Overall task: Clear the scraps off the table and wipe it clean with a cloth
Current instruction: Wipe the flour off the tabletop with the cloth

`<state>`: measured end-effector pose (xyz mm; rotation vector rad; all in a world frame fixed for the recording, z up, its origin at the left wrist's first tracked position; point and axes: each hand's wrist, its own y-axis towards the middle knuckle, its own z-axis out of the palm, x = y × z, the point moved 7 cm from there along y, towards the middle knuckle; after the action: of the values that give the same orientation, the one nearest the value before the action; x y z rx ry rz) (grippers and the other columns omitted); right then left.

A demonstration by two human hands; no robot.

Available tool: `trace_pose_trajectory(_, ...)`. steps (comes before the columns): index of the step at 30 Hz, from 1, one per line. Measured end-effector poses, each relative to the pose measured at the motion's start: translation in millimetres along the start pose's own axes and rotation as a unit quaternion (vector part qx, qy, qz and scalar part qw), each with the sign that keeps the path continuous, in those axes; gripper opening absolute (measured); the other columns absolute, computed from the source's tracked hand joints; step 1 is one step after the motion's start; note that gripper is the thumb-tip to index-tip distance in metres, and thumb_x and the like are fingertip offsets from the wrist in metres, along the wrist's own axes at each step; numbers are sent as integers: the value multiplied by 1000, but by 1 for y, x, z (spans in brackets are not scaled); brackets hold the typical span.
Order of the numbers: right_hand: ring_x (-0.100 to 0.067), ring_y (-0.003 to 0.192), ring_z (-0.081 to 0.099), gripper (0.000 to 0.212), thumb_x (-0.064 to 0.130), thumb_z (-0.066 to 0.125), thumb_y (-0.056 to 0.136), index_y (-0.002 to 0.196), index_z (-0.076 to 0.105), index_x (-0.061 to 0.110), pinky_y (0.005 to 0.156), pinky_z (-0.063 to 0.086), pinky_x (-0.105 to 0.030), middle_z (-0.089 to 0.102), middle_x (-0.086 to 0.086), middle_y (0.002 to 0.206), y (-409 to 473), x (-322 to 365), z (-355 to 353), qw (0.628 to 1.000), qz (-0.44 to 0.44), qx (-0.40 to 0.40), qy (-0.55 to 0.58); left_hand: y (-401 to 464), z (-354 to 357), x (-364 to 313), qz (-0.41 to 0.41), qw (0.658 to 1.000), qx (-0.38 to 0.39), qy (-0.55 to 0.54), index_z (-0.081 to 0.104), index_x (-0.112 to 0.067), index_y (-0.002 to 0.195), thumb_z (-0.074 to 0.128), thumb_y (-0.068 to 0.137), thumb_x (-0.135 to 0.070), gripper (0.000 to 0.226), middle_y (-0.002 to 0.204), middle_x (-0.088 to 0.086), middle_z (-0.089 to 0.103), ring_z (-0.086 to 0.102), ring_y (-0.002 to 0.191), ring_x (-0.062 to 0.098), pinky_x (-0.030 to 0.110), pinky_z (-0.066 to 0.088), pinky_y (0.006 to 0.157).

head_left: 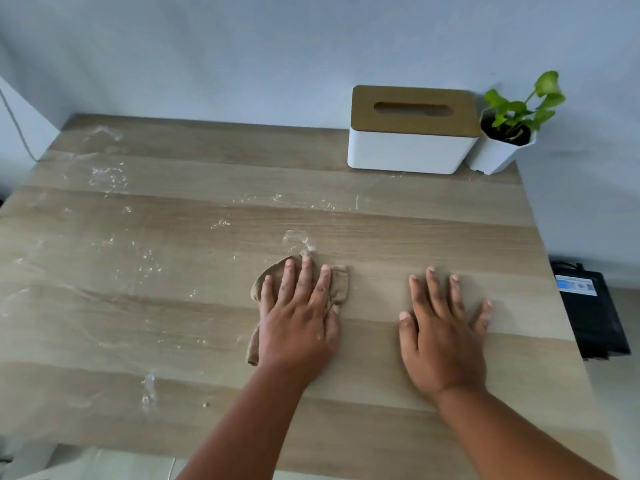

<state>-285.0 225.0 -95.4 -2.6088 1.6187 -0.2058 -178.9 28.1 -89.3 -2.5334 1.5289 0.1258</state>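
Cloth point(337, 284) lies lengthwise front-to-back under flat left hand point(299, 320).

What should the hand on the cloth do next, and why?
Probably push the brown cloth forward and leftward: the left hand presses flat on it, and wet streaks lie just beyond its fingertips, with more across the table to the left.

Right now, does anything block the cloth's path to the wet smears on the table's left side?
Nothing visible does. The left hand presses the cloth flat; bare table lies between it and the smears. The tissue box stands far right.
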Motion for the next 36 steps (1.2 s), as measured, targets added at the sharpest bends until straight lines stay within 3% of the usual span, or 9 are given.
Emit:
trace_pose_trajectory(5, -22, 159, -4, 66, 51, 20, 97, 161, 24, 34, 121, 2, -70, 4, 10, 172, 1, -1, 1, 1000, 4, 5, -3, -21, 0, -33, 193, 980, -14, -36, 52, -29, 146, 49, 94, -38, 52, 167, -2, 25, 16, 157, 21, 57, 25, 120)
trace_pose_trajectory(9, -23, 159, -4, 65, 51, 21, 98, 161, 21, 33, 121, 4, -70, 3, 10, 171, 0, -1, 1, 1000, 4, 9, -4, -65, 0, -5, 272, 960, -26, -58, 61, -27, 136, 60, 83, -33, 53, 164, -4, 33, 26, 154, 20, 59, 33, 116)
trace_pose_trajectory(12, -24, 159, -2, 65, 50, 23, 98, 161, 22, 33, 121, 6, -70, 4, 9, 171, 0, -1, 0, 1000, 3, 7, -6, -66, -10, 39, 208, 974, -62, -73, 62, -23, 136, 60, 83, -32, 54, 165, -2, 33, 29, 153, 22, 60, 32, 115)
trace_pose_trajectory(15, -25, 159, 2, 66, 49, 25, 97, 160, 28, 31, 120, 8, -71, 8, 7, 171, 0, -1, 0, 1000, 6, 4, -4, -30, -20, 64, 56, 994, -76, -62, 57, -20, 142, 49, 85, -39, 60, 166, 1, 30, 24, 155, 21, 57, 24, 121)
trace_pose_trajectory(17, -25, 159, 2, 66, 49, 25, 97, 160, 28, 31, 120, 8, -71, 9, 7, 171, 1, -1, 0, 1000, 4, 4, -3, 4, -22, 66, -39, 996, -54, -63, 39, -24, 155, 36, 91, -46, 68, 169, -2, 17, 9, 157, 17, 52, 11, 126)
trace_pose_trajectory(19, -26, 159, 2, 66, 48, 27, 97, 160, 29, 30, 120, 8, -71, 11, 6, 172, 1, 0, -1, 1000, 1, -2, 3, 39, -21, 57, -70, 995, -32, -69, 21, -30, 161, 26, 92, -50, 72, 171, -7, 3, -4, 157, 13, 47, 0, 127)
trace_pose_trajectory(25, -24, 159, 0, 65, 47, 25, 98, 161, 27, 30, 120, 7, -71, 11, 7, 172, 0, 0, -3, 1000, -1, -6, 7, 79, -9, -18, 113, 993, 18, -16, 25, -34, 160, 25, 92, -47, 69, 170, -8, 6, -1, 158, 14, 50, 2, 126)
trace_pose_trajectory(31, -26, 159, 3, 66, 42, 26, 96, 160, 29, 30, 120, 8, -71, 11, 7, 171, -1, -1, -2, 1000, -2, 0, 5, 4, -2, -50, 311, 948, 53, -50, 38, -36, 154, 45, 92, -42, 63, 168, -11, 20, 7, 157, 11, 52, 17, 125)
trace_pose_trajectory(36, -26, 159, 4, 67, 39, 30, 94, 160, 29, 30, 119, 9, -72, 12, 7, 171, 0, -1, -1, 1000, -5, -5, 12, -41, -16, -4, 327, 936, 30, -123, 39, -26, 156, 63, 82, -28, 78, 165, -13, 30, 25, 153, 11, 48, 29, 120)
